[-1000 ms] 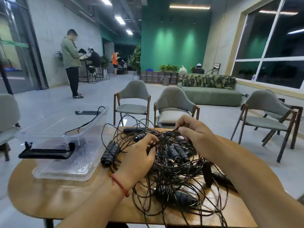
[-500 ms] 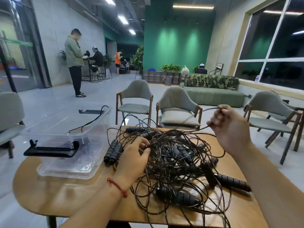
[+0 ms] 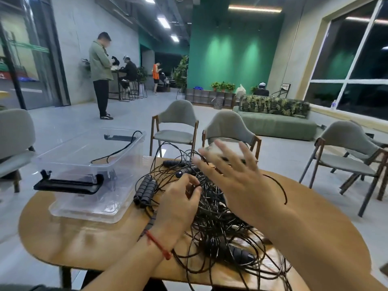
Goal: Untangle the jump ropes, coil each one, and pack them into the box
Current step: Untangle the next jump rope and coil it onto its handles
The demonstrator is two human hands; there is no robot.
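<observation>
Clearly you are at the untangling step: the jump ropes (image 3: 218, 225) lie in one knotted black heap on the tabletop (image 3: 84, 238), just beside the clear box (image 3: 126, 171), none coiled yet. Your left hand (image 3: 178, 208) pinches cords at the heap's top with curled fingers, while your right hand (image 3: 237, 177) hovers above, fingers spread, holding nothing. Next, pick one handle with it and draw that cord free.
</observation>
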